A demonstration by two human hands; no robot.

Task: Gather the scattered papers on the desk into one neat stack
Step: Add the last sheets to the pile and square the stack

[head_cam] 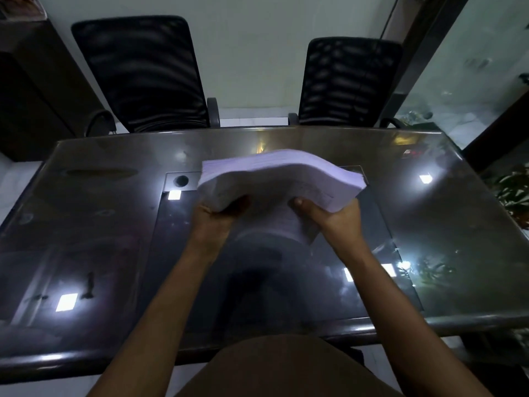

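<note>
Paper stack [282, 179] in the head view is thick and lifted off the tabletop [100, 224], bowed upward between two grips. The left hand [220, 216] grasps its near left corner and the right hand [329, 216] its near right edge, with the fingers [300, 203] clamped on the sheets. Below the right fingers some sheets seem to hang loose, or it is a reflection; I cannot tell. No single sheet lies around the fingers, so gathering looks nearly done. Squaring the edges and putting the stack down is left.
</note>
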